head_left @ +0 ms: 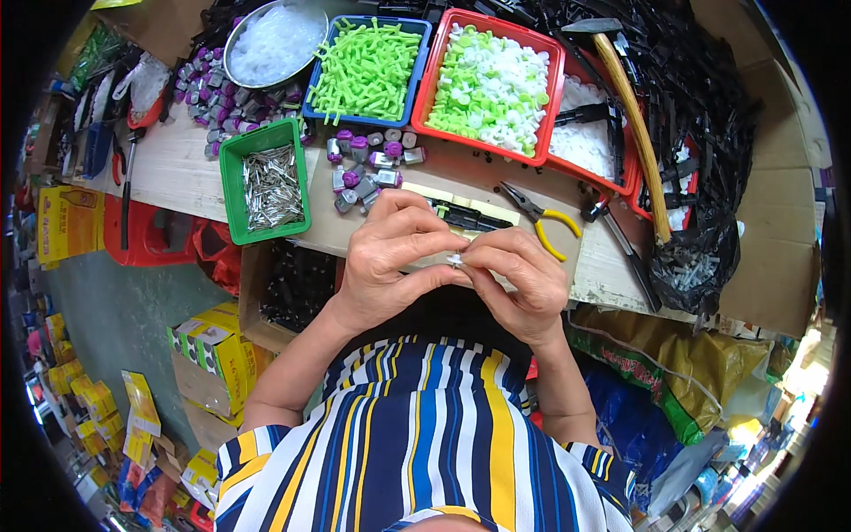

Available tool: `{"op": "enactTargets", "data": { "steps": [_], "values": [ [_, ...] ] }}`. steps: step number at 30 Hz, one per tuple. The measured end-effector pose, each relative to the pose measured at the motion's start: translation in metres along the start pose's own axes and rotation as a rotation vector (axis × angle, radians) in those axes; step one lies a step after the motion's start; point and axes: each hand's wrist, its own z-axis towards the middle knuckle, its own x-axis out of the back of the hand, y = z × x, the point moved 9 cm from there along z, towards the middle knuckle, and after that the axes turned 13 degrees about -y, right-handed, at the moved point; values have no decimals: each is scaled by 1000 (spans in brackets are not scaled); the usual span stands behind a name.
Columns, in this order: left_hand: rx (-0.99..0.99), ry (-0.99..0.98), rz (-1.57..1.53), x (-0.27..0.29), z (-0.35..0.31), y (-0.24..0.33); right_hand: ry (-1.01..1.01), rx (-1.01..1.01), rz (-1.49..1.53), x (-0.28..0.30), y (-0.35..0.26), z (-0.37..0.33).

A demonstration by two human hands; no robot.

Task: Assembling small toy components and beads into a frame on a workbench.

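White piece (455, 260) is being pinched between left hand (386, 257) and right hand (523, 279) fingertips, seemingly unfitted; beyond them, a black housing (461, 215) is lying, apparently part-built.

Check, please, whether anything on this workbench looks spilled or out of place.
Silver-and-purple metal cylinders lie loose beside the green rectangular plastic tray; this looks odd because lime-green plastic pieces sit inside a blue rectangular tray. The cylinders may be piled deliberately.
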Motion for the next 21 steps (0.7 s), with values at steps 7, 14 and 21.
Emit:
{"op": "enactTargets", "data": {
  "steps": [7, 14, 21],
  "values": [
    [83, 14, 78, 0, -6, -15, -50, -104, -142, -11, 17, 0],
    [79, -15, 78, -2, -10, -25, -57, -82, -107, -14, 15, 2],
    [23, 57, 199, 0, -11, -16, -61, -202, -173, -14, 35, 1]
  ]
}}
